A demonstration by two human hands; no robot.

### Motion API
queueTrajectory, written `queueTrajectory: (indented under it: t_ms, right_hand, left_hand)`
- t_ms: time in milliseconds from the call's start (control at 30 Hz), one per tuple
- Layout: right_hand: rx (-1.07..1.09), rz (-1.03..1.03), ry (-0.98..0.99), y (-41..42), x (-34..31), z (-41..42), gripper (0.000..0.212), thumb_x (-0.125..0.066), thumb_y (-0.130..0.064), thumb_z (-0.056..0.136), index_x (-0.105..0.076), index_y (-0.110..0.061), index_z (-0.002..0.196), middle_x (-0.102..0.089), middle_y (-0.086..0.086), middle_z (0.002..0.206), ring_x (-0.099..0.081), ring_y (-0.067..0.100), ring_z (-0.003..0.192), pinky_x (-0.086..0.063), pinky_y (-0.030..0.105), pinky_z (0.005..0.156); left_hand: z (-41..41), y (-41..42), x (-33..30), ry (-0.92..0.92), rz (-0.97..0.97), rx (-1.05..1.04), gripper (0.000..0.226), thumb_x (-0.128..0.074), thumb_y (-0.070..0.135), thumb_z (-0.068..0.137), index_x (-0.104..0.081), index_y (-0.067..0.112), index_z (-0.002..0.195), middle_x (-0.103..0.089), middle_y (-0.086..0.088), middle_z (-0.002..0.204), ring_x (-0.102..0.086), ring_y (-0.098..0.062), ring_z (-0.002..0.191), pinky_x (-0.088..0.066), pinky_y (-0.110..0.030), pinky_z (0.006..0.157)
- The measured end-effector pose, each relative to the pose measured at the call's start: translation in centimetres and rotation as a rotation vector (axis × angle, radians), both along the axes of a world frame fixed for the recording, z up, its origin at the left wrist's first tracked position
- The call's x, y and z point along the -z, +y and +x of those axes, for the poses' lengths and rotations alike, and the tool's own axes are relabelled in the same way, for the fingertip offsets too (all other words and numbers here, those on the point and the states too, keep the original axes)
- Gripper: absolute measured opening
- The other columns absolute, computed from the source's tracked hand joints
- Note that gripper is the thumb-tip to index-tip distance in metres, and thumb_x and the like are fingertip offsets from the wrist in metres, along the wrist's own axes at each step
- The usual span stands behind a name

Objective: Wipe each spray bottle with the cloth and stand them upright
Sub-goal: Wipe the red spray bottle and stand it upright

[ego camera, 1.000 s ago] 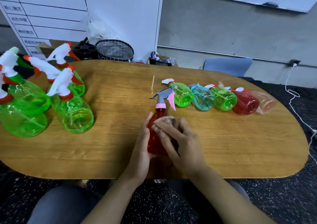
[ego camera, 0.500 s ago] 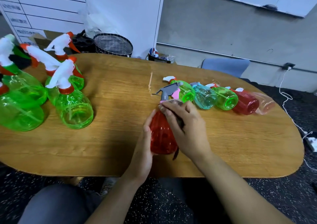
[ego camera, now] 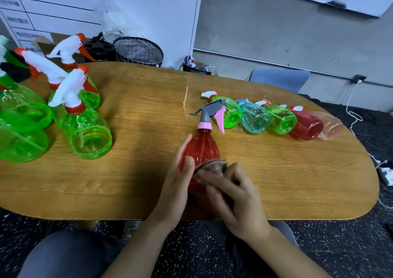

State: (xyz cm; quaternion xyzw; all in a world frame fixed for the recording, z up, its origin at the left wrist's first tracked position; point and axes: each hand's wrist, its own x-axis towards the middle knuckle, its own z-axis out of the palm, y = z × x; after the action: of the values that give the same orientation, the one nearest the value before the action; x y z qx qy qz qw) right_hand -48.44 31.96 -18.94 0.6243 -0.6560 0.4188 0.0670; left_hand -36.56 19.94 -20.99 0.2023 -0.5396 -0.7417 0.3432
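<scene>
Near the table's (ego camera: pixel 127 192) front edge, the right hand (ego camera: pixel 238 201) pinches a brown cloth (ego camera: pixel 212 166) against the lower side of an upright red spray bottle (ego camera: pixel 201 145). The left hand (ego camera: pixel 176 182) cups the bottle's left flank, fingers curved round it. Beyond, five bottles (ego camera: pixel 255 118) lie in a row; green ones (ego camera: pixel 85 133) stand far left.

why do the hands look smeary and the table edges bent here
Head view: motion blur smears the right hand and the cloth it rubs on the red bottle; the left hand is sharper. The wide-angle lens bows the table edge. The lying bottles stay fairly crisp.
</scene>
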Motion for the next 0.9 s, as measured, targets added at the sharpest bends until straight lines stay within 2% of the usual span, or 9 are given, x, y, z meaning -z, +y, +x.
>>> queueTrajectory:
  t_ms: [67,167,233,333,433,600,667,767,900]
  right_hand:
    - [0.141,-0.084,-0.247,-0.3,-0.7,0.0,0.027,-0.058,-0.029,0.106,-0.075,-0.021,0.125,-0.054,0.001,0.096,-0.056,0.008,0.092,-0.044,0.016,0.080]
    - [0.252,-0.185,-0.675,-1.2,-1.3,-0.2,0.025,-0.059,-0.022,0.102,-0.079,-0.025,0.117,-0.071,0.003,0.110,-0.066,0.008,0.109,-0.047,0.017,0.094]
    - [0.292,-0.198,-0.864,-1.6,-1.1,-0.3,0.024,-0.060,-0.023,0.102,-0.081,-0.031,0.113,-0.076,-0.002,0.119,-0.067,0.013,0.121,-0.048,0.032,0.106]
    - [0.292,-0.197,-0.979,-2.0,-0.8,-0.6,0.023,-0.060,-0.025,0.103,-0.078,-0.024,0.116,-0.076,-0.001,0.123,-0.067,0.019,0.124,-0.047,0.049,0.113]
    - [0.256,-0.215,-0.963,-2.8,-1.6,-0.6,0.024,-0.060,-0.026,0.102,-0.075,-0.020,0.120,-0.076,0.000,0.122,-0.068,0.019,0.121,-0.050,0.043,0.109]
    - [0.152,-0.151,-0.782,-4.6,-2.7,-0.5,0.023,-0.063,-0.020,0.102,-0.075,-0.027,0.120,-0.073,0.004,0.117,-0.068,0.008,0.110,-0.048,0.018,0.094]
    - [0.159,-0.089,-0.653,-5.0,-2.4,-0.6,0.024,-0.064,-0.017,0.104,-0.077,-0.026,0.123,-0.071,0.007,0.111,-0.067,0.009,0.102,-0.047,0.015,0.089]
    - [0.157,-0.032,-0.436,-4.4,-1.7,-0.3,0.026,-0.062,-0.020,0.105,-0.076,-0.022,0.127,-0.059,0.004,0.094,-0.057,0.012,0.086,-0.044,0.019,0.078]
    - [0.012,0.030,-0.136,-2.0,-1.2,0.4,0.029,-0.060,-0.030,0.105,-0.075,-0.023,0.130,-0.045,-0.006,0.095,-0.052,0.008,0.088,-0.045,0.022,0.074]
  left_hand:
    - [0.2,0.1,-0.1,-0.005,-0.016,0.003,0.085,-0.078,0.066,0.087,-0.043,0.039,0.160,-0.059,-0.007,0.155,-0.056,-0.031,0.144,-0.041,-0.066,0.119]
    - [0.2,-0.1,-0.2,-0.006,0.000,0.061,0.090,-0.086,0.062,0.080,-0.044,0.046,0.157,-0.063,-0.003,0.149,-0.062,-0.029,0.138,-0.048,-0.067,0.111]
    - [0.3,-0.2,-0.1,0.009,0.032,0.099,0.085,-0.084,0.063,0.081,-0.042,0.056,0.155,-0.062,0.004,0.151,-0.060,-0.025,0.140,-0.052,-0.064,0.109]
    - [0.4,-0.3,-0.2,0.026,0.078,0.119,0.063,-0.069,0.055,0.096,-0.041,0.065,0.151,-0.057,0.010,0.155,-0.058,-0.023,0.142,-0.057,-0.061,0.103]
    - [0.3,-0.3,-0.4,0.050,0.115,0.123,0.054,-0.053,0.046,0.101,-0.045,0.056,0.153,-0.058,0.009,0.153,-0.062,-0.022,0.137,-0.063,-0.050,0.089]
    - [0.3,-0.1,-0.5,0.047,0.126,0.138,0.051,-0.053,0.047,0.101,-0.051,0.052,0.152,-0.060,-0.002,0.151,-0.066,-0.032,0.130,-0.062,-0.042,0.073]
    - [0.3,-0.2,-0.3,0.048,0.125,0.120,0.051,-0.053,0.047,0.101,-0.050,0.051,0.152,-0.061,0.001,0.151,-0.066,-0.028,0.132,-0.063,-0.041,0.077]
    - [0.1,-0.3,0.1,0.046,0.118,0.101,0.056,-0.049,0.040,0.102,-0.043,0.042,0.159,-0.059,0.005,0.155,-0.060,-0.020,0.141,-0.059,-0.043,0.098]
    - [0.2,-0.4,0.0,0.049,0.125,0.099,0.055,-0.046,0.038,0.104,-0.044,0.039,0.159,-0.061,-0.001,0.154,-0.059,-0.023,0.141,-0.053,-0.042,0.110]
